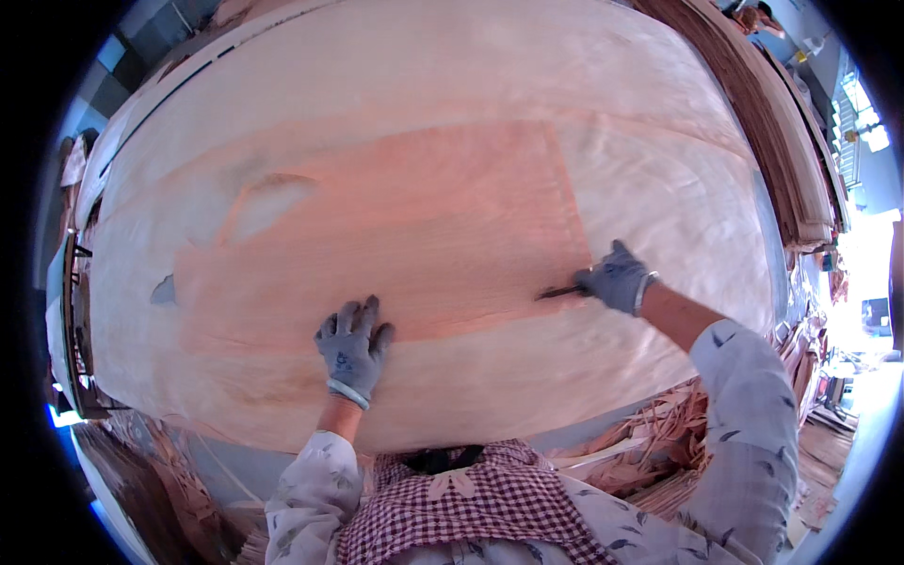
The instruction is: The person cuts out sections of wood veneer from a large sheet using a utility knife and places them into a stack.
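A large pale wood veneer sheet (452,56) covers the work surface, with a thinner salmon-pink veneer piece (414,207) lying across its middle; a torn gap shows at that piece's upper left. My left hand (353,347), in a grey glove, rests with spread fingers on the pink piece's lower edge. My right hand (612,281), also gloved, grips a dark, narrow blade-like tool (554,292), its tip on the pink piece near the lower right corner.
Stacked brown veneer sheets (772,141) line the right edge. Veneer scraps (659,433) lie below the sheet at lower right, and more brown sheets (113,471) sit at lower left. A checked apron (452,508) covers my front.
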### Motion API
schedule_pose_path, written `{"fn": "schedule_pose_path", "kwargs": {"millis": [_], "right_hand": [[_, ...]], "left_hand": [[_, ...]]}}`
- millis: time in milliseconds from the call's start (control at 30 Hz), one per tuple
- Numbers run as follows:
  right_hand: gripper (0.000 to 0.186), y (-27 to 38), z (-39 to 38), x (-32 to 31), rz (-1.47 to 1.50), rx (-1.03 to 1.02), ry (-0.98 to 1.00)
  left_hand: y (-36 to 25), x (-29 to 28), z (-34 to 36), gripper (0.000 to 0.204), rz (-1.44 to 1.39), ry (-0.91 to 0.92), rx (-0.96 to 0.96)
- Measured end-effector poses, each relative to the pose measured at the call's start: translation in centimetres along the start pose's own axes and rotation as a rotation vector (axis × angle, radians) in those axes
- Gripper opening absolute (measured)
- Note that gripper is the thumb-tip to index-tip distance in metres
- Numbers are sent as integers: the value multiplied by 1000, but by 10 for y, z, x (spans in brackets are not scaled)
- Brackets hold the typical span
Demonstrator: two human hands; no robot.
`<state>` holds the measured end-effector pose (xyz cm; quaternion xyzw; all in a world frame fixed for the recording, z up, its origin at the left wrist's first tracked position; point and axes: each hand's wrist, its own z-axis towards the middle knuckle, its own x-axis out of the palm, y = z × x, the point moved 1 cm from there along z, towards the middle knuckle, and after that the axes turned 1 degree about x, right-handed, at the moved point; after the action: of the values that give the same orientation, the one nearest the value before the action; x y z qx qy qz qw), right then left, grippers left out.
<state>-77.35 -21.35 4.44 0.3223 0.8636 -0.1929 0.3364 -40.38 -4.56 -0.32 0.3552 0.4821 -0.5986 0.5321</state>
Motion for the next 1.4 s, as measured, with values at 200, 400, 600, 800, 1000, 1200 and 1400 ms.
{"fn": "schedule_pose_path", "kwargs": {"millis": [200, 400, 600, 800, 1000, 1200, 1400], "right_hand": [[16, -71, -7, 12, -213, 11, -84], [13, -93, -28, 16, -76, 325, -79], [24, -5, -17, 73, 1322, 261, -796], [14, 59, -31, 79, 1643, 387, -679], [28, 80, -58, 54, 1159, 433, -618], [24, 72, -26, 46, 785, 243, -816], [15, 93, -57, 54, 551, 108, -750]], "left_hand": [[-2, 6, 3, 45, -32, -20, 33], [11, 3, 5, 45, -11, -41, 28], [3, 4, 9, 42, -17, -41, 38], [-3, -4, 6, 43, -11, 44, 28], [1, -8, 2, 44, -19, 77, 34], [-3, -18, 7, 44, -47, 153, 102], [2, -10, 16, 41, -128, 186, 126]]}}
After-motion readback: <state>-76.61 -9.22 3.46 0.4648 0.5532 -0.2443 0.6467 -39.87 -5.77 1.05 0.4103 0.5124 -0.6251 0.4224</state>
